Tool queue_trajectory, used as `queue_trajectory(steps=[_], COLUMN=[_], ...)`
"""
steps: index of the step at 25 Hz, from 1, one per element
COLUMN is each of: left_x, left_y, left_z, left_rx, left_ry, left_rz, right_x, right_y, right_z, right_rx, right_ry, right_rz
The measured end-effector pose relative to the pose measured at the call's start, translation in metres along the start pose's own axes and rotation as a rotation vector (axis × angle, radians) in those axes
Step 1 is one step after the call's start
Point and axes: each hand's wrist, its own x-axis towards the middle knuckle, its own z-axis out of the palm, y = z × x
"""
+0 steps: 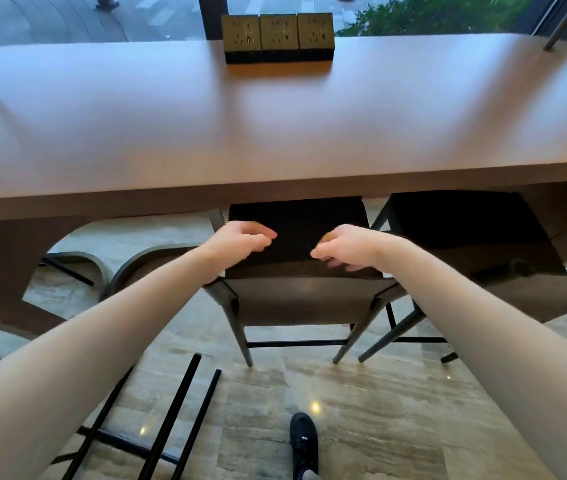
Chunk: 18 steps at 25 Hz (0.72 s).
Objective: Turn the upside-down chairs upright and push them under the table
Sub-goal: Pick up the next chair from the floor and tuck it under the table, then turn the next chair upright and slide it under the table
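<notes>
An upright chair (296,299) with a black seat and brown backrest stands in front of me, its seat partly under the long wooden table (206,126). My left hand (240,237) and my right hand (341,249) hover over the rear of the seat, just above the backrest's top edge. Their fingers are loosely curled and hold nothing. A second upright chair (465,233) stands to the right, tucked under the table. At the lower left, the black legs of another chair (171,410) stick up towards me, its seat hidden by my left arm.
Three socket boxes (277,36) sit at the table's far edge, with a window behind. Curved chair parts (136,265) lie on the floor under the table's left side. My black shoe (304,441) is on the stone floor behind the middle chair.
</notes>
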Motion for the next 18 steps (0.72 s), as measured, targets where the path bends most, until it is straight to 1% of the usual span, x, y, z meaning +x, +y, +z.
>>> queue_trajectory(steps=[2, 5, 9, 13, 18], left_x=[-0.038, -0.100, -0.174, -0.229, -0.290], left_y=[0.001, -0.006, -0.023, -0.033, -0.045], left_z=[0.003, 0.004, 0.002, 0.004, 0.017], left_rx=[-0.093, -0.204, -0.294, -0.348, -0.458], left_ry=[0.057, 0.143, 0.239, 0.279, 0.325], left_rz=[0.104, 0.239, 0.353, 0.394, 0.422], right_x=[-0.038, -0.092, -0.149, -0.201, -0.248], right_y=[-0.018, -0.032, -0.039, -0.044, -0.040], right_z=[0.024, 0.064, 0.107, 0.136, 0.165], right_rx=[0.212, 0.342, 0.393, 0.467, 0.482], right_ry=[0.076, 0.240, 0.346, 0.421, 0.464], right_rz=[-0.106, -0.259, -0.379, -0.473, -0.586])
